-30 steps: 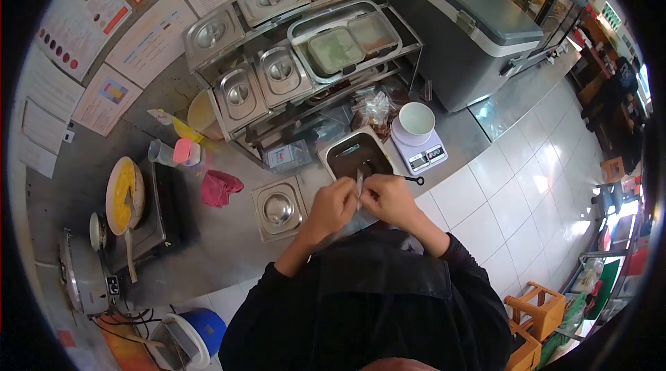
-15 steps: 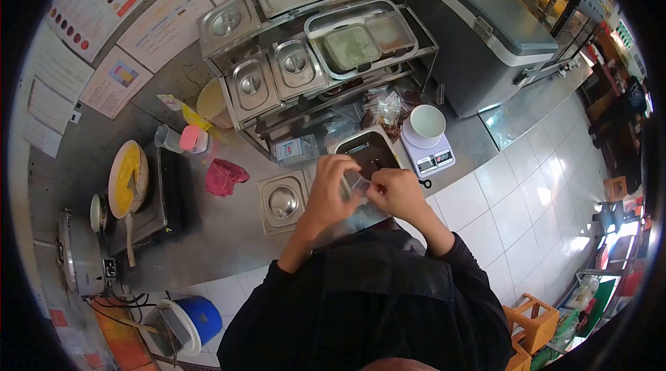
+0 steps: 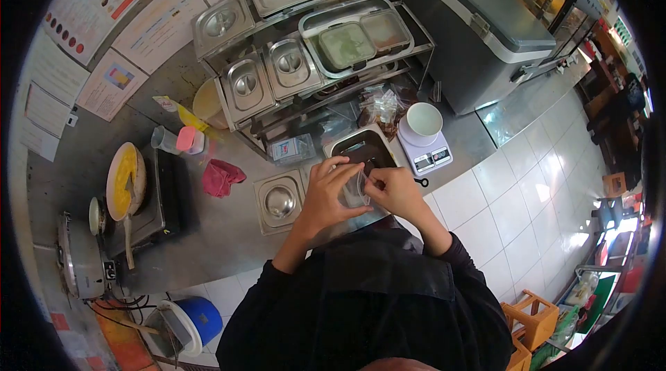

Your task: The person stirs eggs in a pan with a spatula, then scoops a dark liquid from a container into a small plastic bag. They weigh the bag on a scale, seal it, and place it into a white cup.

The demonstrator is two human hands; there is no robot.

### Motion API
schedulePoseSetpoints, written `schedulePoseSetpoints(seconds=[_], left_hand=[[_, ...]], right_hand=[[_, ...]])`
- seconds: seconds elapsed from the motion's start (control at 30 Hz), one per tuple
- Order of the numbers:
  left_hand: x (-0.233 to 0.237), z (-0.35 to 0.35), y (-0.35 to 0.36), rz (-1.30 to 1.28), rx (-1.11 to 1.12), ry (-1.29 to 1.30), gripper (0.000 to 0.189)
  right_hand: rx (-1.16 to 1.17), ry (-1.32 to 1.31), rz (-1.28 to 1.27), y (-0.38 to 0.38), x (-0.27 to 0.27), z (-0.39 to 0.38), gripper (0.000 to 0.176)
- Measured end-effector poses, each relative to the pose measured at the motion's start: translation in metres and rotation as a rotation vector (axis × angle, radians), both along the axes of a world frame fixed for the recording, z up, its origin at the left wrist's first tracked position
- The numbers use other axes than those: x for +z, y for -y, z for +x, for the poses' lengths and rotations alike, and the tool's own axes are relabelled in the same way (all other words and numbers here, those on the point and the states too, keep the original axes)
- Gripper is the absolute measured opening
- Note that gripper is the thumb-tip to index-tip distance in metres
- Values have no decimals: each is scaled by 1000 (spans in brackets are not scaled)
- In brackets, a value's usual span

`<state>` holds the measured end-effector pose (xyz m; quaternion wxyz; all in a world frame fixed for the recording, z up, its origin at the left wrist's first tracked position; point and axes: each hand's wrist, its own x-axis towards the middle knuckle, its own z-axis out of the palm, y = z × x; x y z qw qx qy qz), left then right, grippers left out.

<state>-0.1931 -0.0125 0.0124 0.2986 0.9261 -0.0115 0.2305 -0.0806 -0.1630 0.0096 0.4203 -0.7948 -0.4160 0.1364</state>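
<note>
A small clear plastic bag [image 3: 355,191] is stretched between my two hands, over the near edge of a metal pan [image 3: 372,141] with dark contents. My left hand [image 3: 325,196] curves round its left side, thumb and fingers spaced apart at the bag's edges. On the other side, my right hand [image 3: 397,192] pinches the bag between thumb and bent fingers. Close to my left hand, a steel lid [image 3: 280,202] lies on the counter. A white kitchen scale [image 3: 429,154] carrying a white bowl [image 3: 424,121] stands right of the pan.
Behind the pan rises a metal rack [image 3: 251,118] of lidded steel containers, with packets [image 3: 380,104] beneath it. To the left are a red cloth [image 3: 223,178], a pink-lidded container [image 3: 190,140] and a frying pan [image 3: 126,180] with yellow food. A grey cooler [image 3: 479,38] stands back right.
The fingers of my left hand have spread wider, and more of the clear bag shows between my hands. The whole view has shifted slightly.
</note>
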Motion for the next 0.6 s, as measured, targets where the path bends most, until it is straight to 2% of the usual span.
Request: schedulePoseSetpoints(seconds=[0.13,0.23,0.33,0.43,0.47,0.53,0.6], left_hand=[[-5,1,-4,1,41,25,69],[-12,-3,-19,-78,75,58,68],[-19,-15,-36,-178,162,92,66],[-27,-32,-46,-320,260,15,64],[-31,-36,-49,-386,260,0,63],[-37,-38,-54,-450,259,-7,63],[-40,-39,-58,-446,255,0,66]], right_hand=[[-36,-76,9,-1,6,0,29],[-63,-291,-46,20,5,-1,37],[74,-458,-435,57,-54,7,43],[-375,-332,-99,70,-119,1,62],[-446,-361,136,70,-155,8,74],[-569,-543,509,55,-141,9,48],[-606,-440,461,49,-148,15,30]])
